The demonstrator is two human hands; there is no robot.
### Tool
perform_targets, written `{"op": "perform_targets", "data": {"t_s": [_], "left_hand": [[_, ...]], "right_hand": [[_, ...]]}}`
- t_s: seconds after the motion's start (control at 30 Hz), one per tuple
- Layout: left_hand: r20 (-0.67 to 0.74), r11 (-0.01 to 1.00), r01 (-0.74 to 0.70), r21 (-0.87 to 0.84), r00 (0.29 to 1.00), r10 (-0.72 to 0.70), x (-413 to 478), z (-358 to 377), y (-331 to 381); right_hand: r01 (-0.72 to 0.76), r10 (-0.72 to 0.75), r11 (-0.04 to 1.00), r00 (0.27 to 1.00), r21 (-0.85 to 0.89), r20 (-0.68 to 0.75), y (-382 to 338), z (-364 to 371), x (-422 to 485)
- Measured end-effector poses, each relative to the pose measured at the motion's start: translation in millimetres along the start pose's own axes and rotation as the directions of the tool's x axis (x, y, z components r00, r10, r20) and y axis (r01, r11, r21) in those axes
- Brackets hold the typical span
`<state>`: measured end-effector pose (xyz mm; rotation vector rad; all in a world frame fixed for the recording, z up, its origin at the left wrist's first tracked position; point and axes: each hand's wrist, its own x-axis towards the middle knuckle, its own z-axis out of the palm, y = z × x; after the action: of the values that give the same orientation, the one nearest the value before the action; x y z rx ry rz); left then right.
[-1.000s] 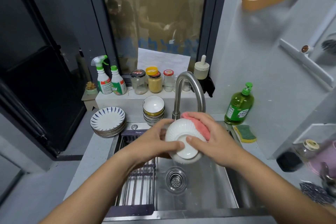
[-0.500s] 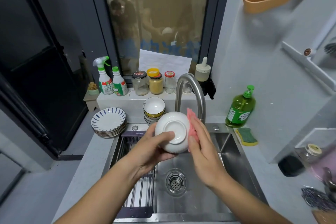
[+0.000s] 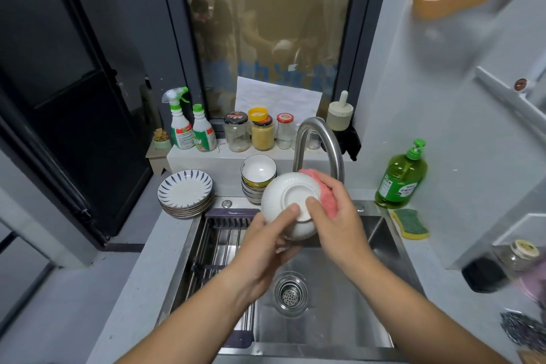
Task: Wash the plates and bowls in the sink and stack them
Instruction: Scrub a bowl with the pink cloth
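Observation:
A white ribbed bowl (image 3: 288, 199) is held over the steel sink (image 3: 348, 316), its foot ring turned toward me. My left hand (image 3: 263, 248) grips it from below, thumb on the foot ring. My right hand (image 3: 334, 216) holds a pink cloth (image 3: 328, 196) against the bowl's right side. A stack of blue-patterned plates (image 3: 185, 192) sits on the counter at the back left. Next to it stands a stack of bowls (image 3: 258, 177), partly hidden by the held bowl.
The curved faucet (image 3: 317, 139) rises just behind the bowl. A drying rack (image 3: 218, 245) spans the sink's left part, the drain (image 3: 291, 294) lies below my hands. Green soap bottle (image 3: 401, 177) and sponge (image 3: 410, 223) stand right; spray bottles (image 3: 189, 127) and jars (image 3: 261, 130) line the ledge.
The bowl has turned in my hands so its foot ring faces me more squarely. My right hand with the pink cloth has shifted over the bowl's right side and top.

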<state>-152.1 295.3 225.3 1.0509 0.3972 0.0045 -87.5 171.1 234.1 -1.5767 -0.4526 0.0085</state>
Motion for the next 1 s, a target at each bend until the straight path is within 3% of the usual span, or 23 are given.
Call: {"op": "perform_targets", "data": {"t_s": [0.1, 0.17, 0.23, 0.33, 0.47, 0.63, 0.7, 0.77, 0.87, 1.0], "left_hand": [[0.010, 0.984, -0.014, 0.175, 1.000, 0.013, 7.2, -14.0, 20.0], [0.083, 0.945, 0.011, 0.326, 0.996, -0.040, 12.8, -17.4, 35.9], [0.151, 0.911, 0.060, 0.407, 0.980, -0.131, 16.7, -19.6, 43.2], [0.111, 0.951, 0.093, 0.295, 0.985, -0.131, 21.6, -17.5, 41.5], [0.014, 0.996, 0.062, -0.069, 0.998, -0.062, 25.8, -3.8, 29.9], [0.033, 0.898, 0.078, -0.434, 0.997, -0.071, 27.9, 11.6, 18.5], [0.038, 0.887, 0.083, -0.454, 0.997, -0.074, 24.4, 21.3, 14.3], [0.008, 0.888, 0.064, -0.456, 0.998, -0.067, 24.0, 26.4, 10.2], [-0.033, 0.921, 0.056, -0.386, 0.997, -0.075, 22.0, 26.9, 8.5], [0.025, 0.982, 0.169, -0.079, 0.986, -0.167, 12.8, 14.5, 20.7]], "right_hand": [[-0.024, 0.029, 0.999, 0.963, -0.021, 0.268, -14.1, -19.8, 7.1], [0.056, 0.032, 0.980, 0.903, -0.193, 0.429, -23.7, -28.3, 12.3], [0.128, 0.037, 0.945, 0.872, -0.301, 0.489, -26.0, -29.6, 17.3], [0.096, 0.003, 0.968, 0.918, -0.230, 0.397, -21.3, -24.1, 18.7], [0.115, -0.091, 0.987, 0.976, -0.114, 0.200, -8.9, -6.5, 2.7], [0.227, -0.198, 0.933, 0.972, -0.280, 0.129, 3.7, 14.6, -7.6], [0.196, -0.192, 0.953, 0.981, -0.232, 0.042, -0.7, 8.5, 6.0], [0.088, -0.092, 0.982, 0.996, -0.166, -0.020, -7.7, 1.3, 17.7], [0.019, -0.017, 0.992, 1.000, -0.124, 0.015, -12.7, -4.4, 22.5], [0.048, -0.017, 0.980, 0.987, -0.193, 0.159, -21.2, -22.1, 31.6]]}}
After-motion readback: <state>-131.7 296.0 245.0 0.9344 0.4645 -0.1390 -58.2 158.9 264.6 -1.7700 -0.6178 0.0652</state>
